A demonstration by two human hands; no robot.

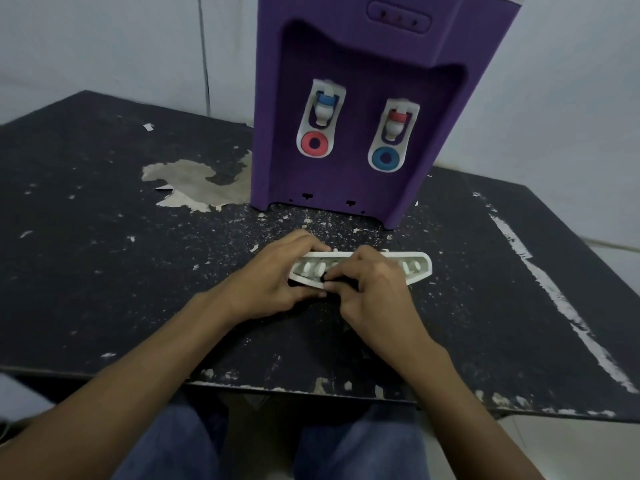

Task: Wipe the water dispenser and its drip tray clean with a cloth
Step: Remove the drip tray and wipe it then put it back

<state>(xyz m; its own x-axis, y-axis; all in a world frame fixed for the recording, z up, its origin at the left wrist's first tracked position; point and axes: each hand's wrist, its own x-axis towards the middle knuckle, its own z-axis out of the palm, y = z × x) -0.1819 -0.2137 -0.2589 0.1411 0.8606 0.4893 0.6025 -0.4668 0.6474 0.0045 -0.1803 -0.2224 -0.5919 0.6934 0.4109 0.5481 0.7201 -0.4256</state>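
Two knees in blue trousers (194, 441) fill the bottom of the view, with two bare forearms reaching out over them onto a black surface (104, 271) whose coating is flaked and peeling, with one large bare patch (194, 181) just left of the dispenser's base.

One white drip tray (420, 266) lies flat on the surface, well in front of the dispenser and apart from it. Both hands sit on the tray and cover its middle, so only its two ends and a few slots show. Left hand (277, 275) wraps the tray's left end, fingers curled over the far rim and thumb along the near edge: its grip is closed on the tray. Right hand (374, 289) rests over the centre, fingertips bunched and pinching a small dark thing (327, 278) against the tray; it is mostly hidden, and whether it is a cloth cannot be told.

One purple water dispenser (363, 188) stands upright at the back of the surface against a pale wall (104, 46). It carries two taps: the left tap (325, 107) has a blue lever above a red ring, the right tap (398, 121) a red lever above a blue ring. Three small indicator dots (399, 18) sit in one oval panel near the top. Two small slots (329, 199) show at the base.

One thin vertical cable (204, 53) runs down the wall to the left of the dispenser.
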